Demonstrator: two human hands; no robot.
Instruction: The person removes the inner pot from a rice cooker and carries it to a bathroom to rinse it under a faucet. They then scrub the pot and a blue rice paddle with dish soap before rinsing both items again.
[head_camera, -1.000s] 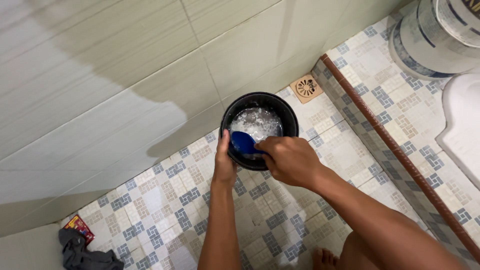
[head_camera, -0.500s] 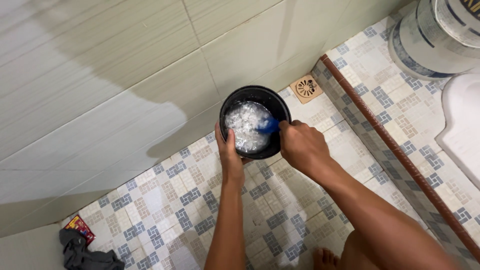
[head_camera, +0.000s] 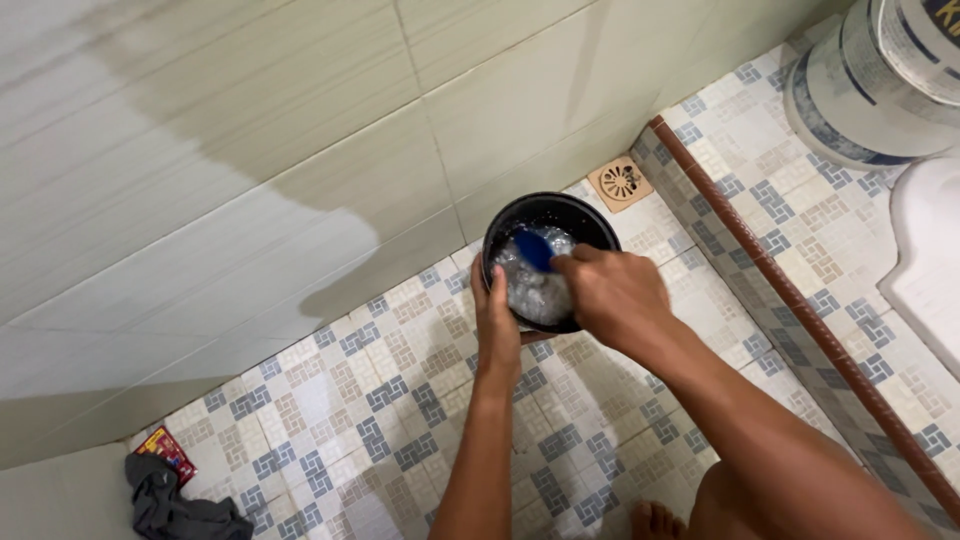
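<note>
A small flat red packet with yellow and dark print (head_camera: 167, 452) lies on the patterned floor tiles (head_camera: 330, 400) at the lower left, close to the foot of the pale green tiled wall (head_camera: 250, 150). Just below it, touching or almost touching, sits a crumpled dark grey cloth (head_camera: 185, 505). At the upper right, on the raised tiled step (head_camera: 800, 200), stands a large round white bucket with a blue band (head_camera: 860, 100) near its base; a second white bucket with a dark label (head_camera: 925, 45) overlaps it at the frame corner, and what either holds cannot be seen. A brown rounded strip (head_camera: 790, 300) edges the step, and a white ceramic fixture (head_camera: 925, 260) fills the right edge.

A round black pot (head_camera: 545, 260) rests on the floor tiles near the wall, just beside a square tan floor drain with a round grate (head_camera: 621, 182). Inside the pot is white, foamy, wet matter that covers the bottom. The left hand (head_camera: 497, 325) grips the near left rim of the pot, thumb over the edge and fingers outside. The right hand (head_camera: 612, 295) is closed around the handle of a blue plastic scoop-shaped tool (head_camera: 533, 247), whose blade sits inside the pot against the foam at its upper left. A bare foot (head_camera: 655, 520) shows at the bottom edge.
</note>
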